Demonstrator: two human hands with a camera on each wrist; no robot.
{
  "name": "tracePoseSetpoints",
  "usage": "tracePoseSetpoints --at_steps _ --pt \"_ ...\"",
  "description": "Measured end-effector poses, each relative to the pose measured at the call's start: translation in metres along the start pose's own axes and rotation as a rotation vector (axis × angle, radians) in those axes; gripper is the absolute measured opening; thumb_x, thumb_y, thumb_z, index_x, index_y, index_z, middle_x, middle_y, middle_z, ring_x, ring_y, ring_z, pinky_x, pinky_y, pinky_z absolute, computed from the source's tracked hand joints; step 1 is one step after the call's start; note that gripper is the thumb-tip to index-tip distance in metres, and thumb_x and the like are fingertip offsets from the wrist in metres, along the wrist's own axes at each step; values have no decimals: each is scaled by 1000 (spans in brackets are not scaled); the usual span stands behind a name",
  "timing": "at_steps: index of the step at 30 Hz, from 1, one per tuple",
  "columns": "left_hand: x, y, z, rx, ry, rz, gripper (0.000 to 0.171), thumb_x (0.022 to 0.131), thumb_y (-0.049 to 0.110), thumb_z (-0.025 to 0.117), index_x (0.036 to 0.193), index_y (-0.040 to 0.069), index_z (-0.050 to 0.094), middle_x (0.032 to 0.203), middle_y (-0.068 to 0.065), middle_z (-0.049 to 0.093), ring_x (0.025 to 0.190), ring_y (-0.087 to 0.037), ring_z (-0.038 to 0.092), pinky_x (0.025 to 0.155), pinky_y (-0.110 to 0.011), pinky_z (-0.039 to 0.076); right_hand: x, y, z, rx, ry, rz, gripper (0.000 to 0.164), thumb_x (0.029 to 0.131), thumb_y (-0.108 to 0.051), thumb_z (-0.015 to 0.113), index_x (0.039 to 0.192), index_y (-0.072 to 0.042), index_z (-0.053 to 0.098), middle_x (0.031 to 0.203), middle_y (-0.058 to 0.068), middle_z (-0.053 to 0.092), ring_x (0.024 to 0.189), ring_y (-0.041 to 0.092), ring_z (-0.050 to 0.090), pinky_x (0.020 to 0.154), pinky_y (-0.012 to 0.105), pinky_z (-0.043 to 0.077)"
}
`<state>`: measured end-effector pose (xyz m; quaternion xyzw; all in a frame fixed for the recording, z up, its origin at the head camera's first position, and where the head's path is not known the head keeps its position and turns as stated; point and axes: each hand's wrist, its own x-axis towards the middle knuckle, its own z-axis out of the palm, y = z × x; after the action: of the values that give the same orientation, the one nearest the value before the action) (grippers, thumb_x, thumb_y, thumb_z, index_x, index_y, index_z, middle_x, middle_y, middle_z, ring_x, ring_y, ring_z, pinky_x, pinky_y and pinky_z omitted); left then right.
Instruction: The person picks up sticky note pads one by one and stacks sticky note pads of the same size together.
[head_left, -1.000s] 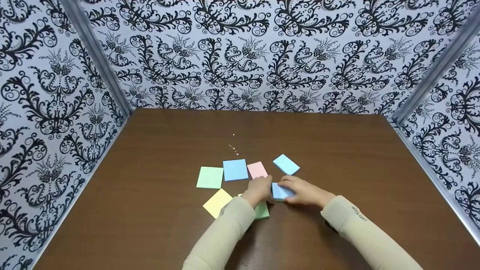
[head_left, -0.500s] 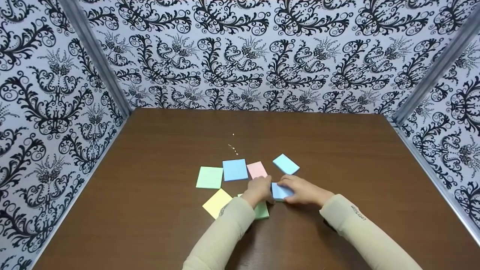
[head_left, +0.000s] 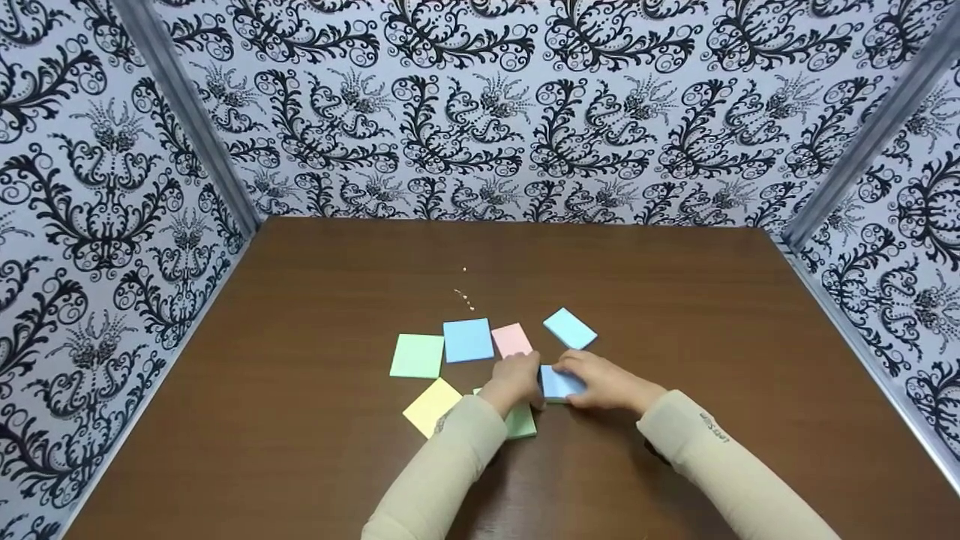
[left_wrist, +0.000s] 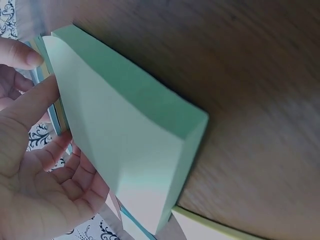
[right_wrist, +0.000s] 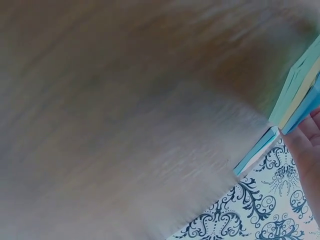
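Observation:
Both of my hands are at a small stack of sticky note pads (head_left: 561, 384), blue on top with yellow and green layers below, as the right wrist view shows the layers (right_wrist: 300, 95). My right hand (head_left: 611, 382) grips the stack from the right, its fingers over the far side and thumb near the front. From the left, my left hand (head_left: 516, 379) holds the stack's edge between thumb and fingers (left_wrist: 55, 150). Under the left wrist lies a thick green sticky note pad (left_wrist: 120, 125), partly hidden in the head view by that hand and sleeve.
Other pads lie around: light green (head_left: 417, 356), blue (head_left: 469, 340), yellow (head_left: 433, 407), pink (head_left: 512, 339) and light blue (head_left: 570, 328). Small white specks (head_left: 465, 300) dot the brown table (head_left: 675, 285). Patterned walls (head_left: 480, 112) enclose its back and sides.
Both hands stay on the stack with almost no motion. The whole head view has shifted very slightly; the pads lie as before.

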<state>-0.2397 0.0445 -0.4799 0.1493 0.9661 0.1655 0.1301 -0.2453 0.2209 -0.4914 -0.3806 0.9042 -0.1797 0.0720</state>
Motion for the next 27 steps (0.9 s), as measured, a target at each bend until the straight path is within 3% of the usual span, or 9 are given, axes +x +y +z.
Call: tracePoseSetpoints --at_steps 10,20,27 --pt "0 -2 2 -9 -8 6 59 59 29 86 106 7 56 97 -9 61 90 -25 57 78 -39 47 -1 -2 2 1 -2 -1 44 79 -11 64 118 5 54 116 14 51 103 26 49 86 41 43" --pt "0 0 3 56 29 32 50 64 32 81 100 9 56 91 -7 62 85 -23 59 71 -37 47 -3 3 5 -2 56 -71 45 75 -8 64 117 5 56 111 11 52 99 22 50 83 36 43" --pt "-2 1 2 58 45 44 48 65 31 81 101 9 58 91 -7 62 84 -22 58 71 -36 47 -4 3 4 -4 57 -70 44 77 -10 65 117 4 56 111 11 52 98 22 49 82 36 43"
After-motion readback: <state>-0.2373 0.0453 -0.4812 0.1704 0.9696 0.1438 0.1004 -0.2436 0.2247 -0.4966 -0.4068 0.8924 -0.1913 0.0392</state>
